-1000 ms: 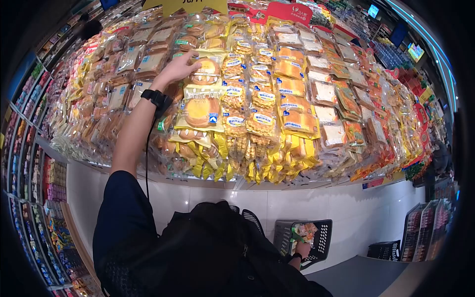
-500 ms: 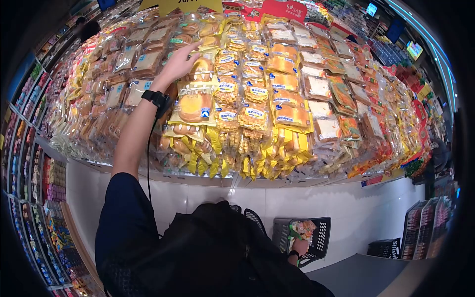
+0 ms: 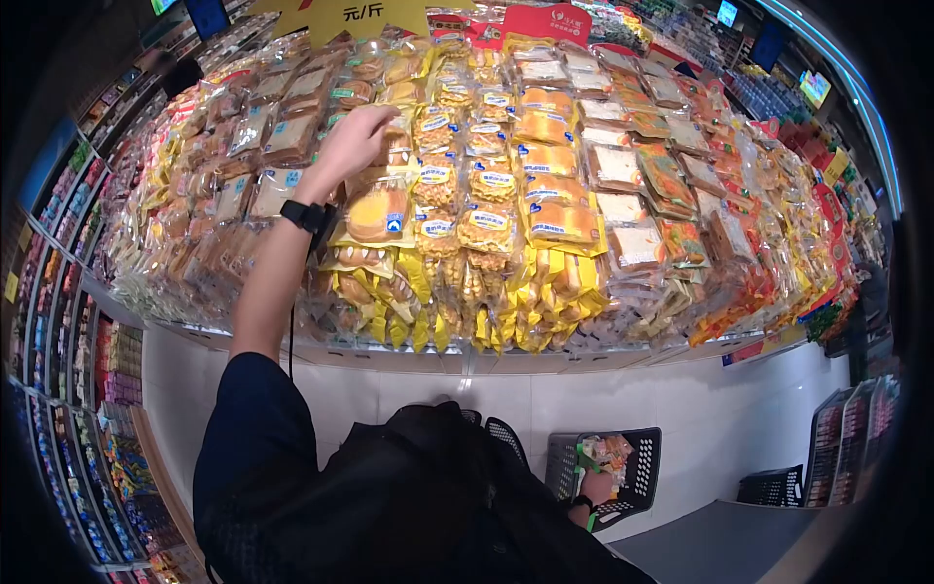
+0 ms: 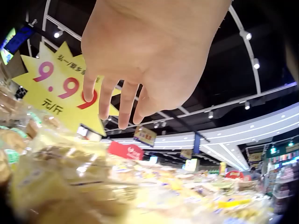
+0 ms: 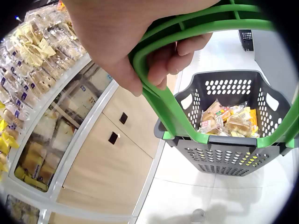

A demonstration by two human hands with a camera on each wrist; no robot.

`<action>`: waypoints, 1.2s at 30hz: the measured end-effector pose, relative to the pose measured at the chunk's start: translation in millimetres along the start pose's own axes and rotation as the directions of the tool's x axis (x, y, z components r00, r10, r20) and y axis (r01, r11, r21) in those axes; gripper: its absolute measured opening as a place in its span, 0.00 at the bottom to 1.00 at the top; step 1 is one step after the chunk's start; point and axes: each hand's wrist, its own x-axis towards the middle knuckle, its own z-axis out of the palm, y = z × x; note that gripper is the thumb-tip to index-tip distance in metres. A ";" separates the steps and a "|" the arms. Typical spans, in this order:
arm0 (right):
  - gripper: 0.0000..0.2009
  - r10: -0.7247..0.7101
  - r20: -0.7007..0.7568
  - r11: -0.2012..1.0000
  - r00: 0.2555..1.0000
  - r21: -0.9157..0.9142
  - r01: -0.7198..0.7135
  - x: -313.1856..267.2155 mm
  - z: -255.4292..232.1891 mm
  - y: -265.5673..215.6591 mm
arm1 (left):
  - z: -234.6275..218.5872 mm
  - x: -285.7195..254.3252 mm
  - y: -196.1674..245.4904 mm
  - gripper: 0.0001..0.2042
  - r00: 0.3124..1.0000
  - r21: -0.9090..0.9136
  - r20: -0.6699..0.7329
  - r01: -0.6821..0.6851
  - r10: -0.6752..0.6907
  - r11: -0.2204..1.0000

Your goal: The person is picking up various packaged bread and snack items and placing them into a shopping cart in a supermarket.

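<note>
My left hand (image 3: 352,144) reaches over the bread display, its loosely bent fingers pointing down above a bagged round bun (image 3: 399,148) that it partly covers. The left wrist view shows the same palm and fingers (image 4: 127,100) with nothing between them, close over blurred clear-and-yellow bread packs (image 4: 70,182). Another bagged bun (image 3: 375,209) lies just nearer to me. Low on my right side, my right hand (image 5: 114,39) grips the green handle (image 5: 169,111) of a dark perforated shopping basket (image 5: 233,77). Several packaged breads (image 5: 238,125) lie inside the basket.
Bagged waffles (image 3: 486,222), yellow-wrapped loaves (image 3: 564,222) and sliced bread packs (image 3: 637,245) fill the display right of my left hand. A yellow price sign (image 4: 60,88) stands behind. Shelves (image 3: 58,360) line the left; light cabinets (image 5: 105,163) form the display's base.
My left hand shifts forward over the upper bun, then draws slightly back, its fingers more bent now. My right hand keeps holding the basket handle. The head view has moved a little.
</note>
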 end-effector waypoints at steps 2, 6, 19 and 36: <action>0.23 -0.006 0.010 1.000 1.000 0.013 0.006 3.7 -5.1 10.3 | -25.9 9.9 86.1 0.12 0.979 -0.104 -0.015 -0.202 0.202 0.974; 0.22 -0.019 0.022 0.999 1.000 0.036 0.018 -15.1 -19.6 4.8 | -15.1 8.0 164.5 0.11 0.919 -0.243 -0.003 -0.383 0.394 0.891; 0.30 -0.137 0.170 0.918 0.976 0.393 0.060 -1.8 -25.1 55.2 | 191.9 -168.4 469.8 0.13 0.566 -0.902 0.276 -0.128 0.777 0.413; 0.35 0.608 0.184 0.315 0.772 0.837 -0.448 20.3 6.0 143.4 | 425.8 -319.9 602.7 0.24 -0.219 -0.905 0.422 -0.041 0.880 0.424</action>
